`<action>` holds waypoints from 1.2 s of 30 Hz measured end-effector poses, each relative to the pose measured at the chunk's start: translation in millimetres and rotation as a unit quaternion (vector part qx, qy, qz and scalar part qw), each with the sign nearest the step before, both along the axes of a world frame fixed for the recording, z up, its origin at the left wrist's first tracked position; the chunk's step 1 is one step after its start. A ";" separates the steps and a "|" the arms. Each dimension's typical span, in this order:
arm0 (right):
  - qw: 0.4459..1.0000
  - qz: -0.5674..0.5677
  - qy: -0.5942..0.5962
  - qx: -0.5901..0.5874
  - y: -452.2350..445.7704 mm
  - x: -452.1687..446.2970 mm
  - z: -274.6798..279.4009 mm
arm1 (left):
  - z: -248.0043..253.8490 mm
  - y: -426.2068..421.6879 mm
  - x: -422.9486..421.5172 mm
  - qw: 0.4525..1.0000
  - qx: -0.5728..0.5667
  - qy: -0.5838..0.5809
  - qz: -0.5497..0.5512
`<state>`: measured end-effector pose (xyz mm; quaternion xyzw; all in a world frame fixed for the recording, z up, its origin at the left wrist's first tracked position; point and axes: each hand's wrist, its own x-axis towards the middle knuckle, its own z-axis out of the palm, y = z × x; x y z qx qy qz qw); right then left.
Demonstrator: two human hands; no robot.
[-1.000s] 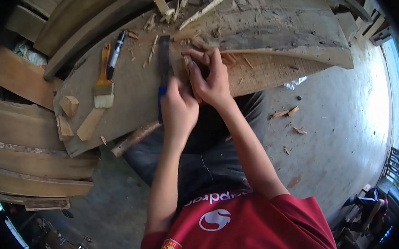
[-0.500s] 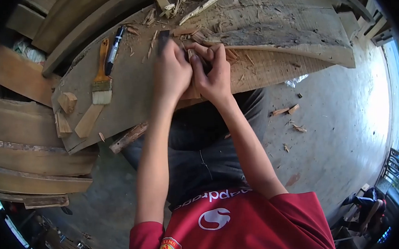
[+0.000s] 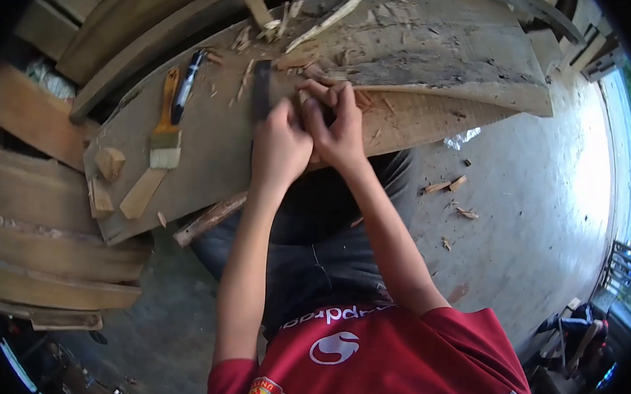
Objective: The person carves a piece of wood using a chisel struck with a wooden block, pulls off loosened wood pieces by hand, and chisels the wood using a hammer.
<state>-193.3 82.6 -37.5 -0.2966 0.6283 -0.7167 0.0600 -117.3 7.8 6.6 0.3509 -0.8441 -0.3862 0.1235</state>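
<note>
My left hand [image 3: 281,147] is closed above the near part of a wooden board [image 3: 209,142]; its fingers hide whatever they grip. Beside it, my right hand [image 3: 337,126] is pinched, thumb against fingers, around a small pale piece of wood [image 3: 304,99] that is mostly covered. The two hands touch or nearly touch. A dark flat strip [image 3: 262,87] shows just beyond my left knuckles; its near end is hidden behind the hand, and its kind is unclear. To the right of my right hand is a rough-edged slab of wood [image 3: 439,78].
On the board's left lie a paintbrush [image 3: 166,141], a marker pen [image 3: 189,85] and wood offcuts [image 3: 110,163]. Splinters and a pale stick [image 3: 325,22] are scattered at the far side. Stacked planks [image 3: 48,238] stand left. Chips [image 3: 446,185] dot the floor; another person [image 3: 581,336] is at lower right.
My left hand has moved toward my body, uncovering more of the dark strip. My right hand keeps nearly the same place and pinch. The view has shifted slightly.
</note>
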 end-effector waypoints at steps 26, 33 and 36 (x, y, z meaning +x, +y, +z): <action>0.968 -0.100 0.202 0.107 63.6 45.7 125.3 | 80.4 13.3 80.7 0.959 0.100 0.264 -0.026; 0.959 -0.097 0.259 0.060 65.4 50.2 120.2 | 78.7 10.0 82.9 0.947 -0.057 0.309 -0.070; 0.953 -0.095 0.288 0.020 62.1 48.7 114.5 | 72.7 6.6 77.5 0.908 -0.213 0.350 -0.092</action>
